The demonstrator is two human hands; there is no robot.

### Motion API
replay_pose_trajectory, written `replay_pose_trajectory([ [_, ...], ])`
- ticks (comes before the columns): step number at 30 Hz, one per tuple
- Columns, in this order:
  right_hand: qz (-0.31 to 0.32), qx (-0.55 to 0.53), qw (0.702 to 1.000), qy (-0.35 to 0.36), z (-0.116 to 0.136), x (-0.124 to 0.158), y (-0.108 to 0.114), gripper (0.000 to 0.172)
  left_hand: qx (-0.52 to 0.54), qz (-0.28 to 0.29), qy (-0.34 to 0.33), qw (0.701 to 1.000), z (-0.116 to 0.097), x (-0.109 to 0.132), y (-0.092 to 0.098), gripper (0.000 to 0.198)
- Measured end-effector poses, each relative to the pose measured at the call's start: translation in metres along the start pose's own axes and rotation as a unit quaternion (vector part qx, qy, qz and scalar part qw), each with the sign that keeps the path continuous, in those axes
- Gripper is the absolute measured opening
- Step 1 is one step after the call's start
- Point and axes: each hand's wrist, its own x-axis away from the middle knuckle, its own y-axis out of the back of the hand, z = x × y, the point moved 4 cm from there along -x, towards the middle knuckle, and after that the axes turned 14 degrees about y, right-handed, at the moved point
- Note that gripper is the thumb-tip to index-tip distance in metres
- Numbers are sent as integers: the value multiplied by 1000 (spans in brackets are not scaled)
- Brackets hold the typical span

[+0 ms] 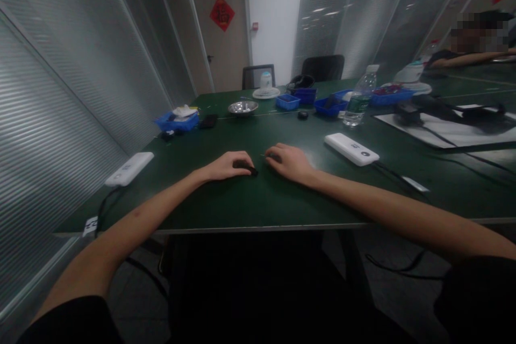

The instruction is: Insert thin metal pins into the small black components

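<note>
My left hand (228,165) rests on the dark green table (242,204) with fingers curled around a small black object (245,165). That object is dark and blurred; its kind cannot be told. Just to the right, my right hand (291,162) is closed with its fingertips together, facing the left hand across a small gap. A thin, pale tip pokes out from the right fingers toward the left; the rest of what they hold is hidden.
White power banks with black cables lie left (131,168) and right (351,149). Farther back stand a metal bowl (243,108), blue trays (177,121), and a water bottle (360,98). A white board (447,131) carries a dark device. Another person (475,37) sits far right.
</note>
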Motion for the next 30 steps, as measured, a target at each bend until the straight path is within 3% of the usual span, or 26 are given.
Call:
replay_pose_trajectory([
  [5,6,-2,1000,2,1,0,0,27,-26,35,28,999,11,2,17,25],
  [9,9,-3,1000,5,0,0,-1,28,-49,9,79,996,46,6,47,26],
  [13,3,-5,1000,9,1,1,-1,29,-72,-93,178,977,113,21,94,33],
  [17,5,-9,1000,17,2,1,-1,29,-121,-227,296,920,181,57,144,33],
  [20,10,-8,1000,15,2,0,-1,29,-121,-302,353,877,212,87,171,36],
  [25,10,-2,1000,14,2,0,-1,29,-66,-321,424,844,223,114,191,45],
  [30,13,-6,1000,18,3,0,-1,28,-157,-308,489,801,212,124,198,15],
])
